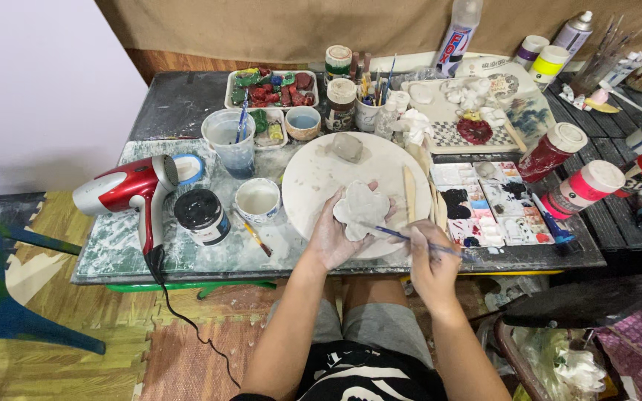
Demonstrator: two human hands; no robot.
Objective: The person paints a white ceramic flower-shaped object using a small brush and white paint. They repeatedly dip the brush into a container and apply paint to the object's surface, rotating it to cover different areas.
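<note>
Pale clay, flower-shaped, lies cradled in the left hand over the round board on the counter — this clay piece is being painted. The right hand pinches a thin brush, tip at the clay's edge. Next, I judge, comes a steady, light stroke. Near the board: a cup of white liquid, a clear tumbler of water holding a brush, and a paint palette — smeared wells.

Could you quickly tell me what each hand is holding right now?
Left hand: cradling flat, lobed grey clay piece.
Right hand: gripping thin blue-handled paintbrush.
</note>
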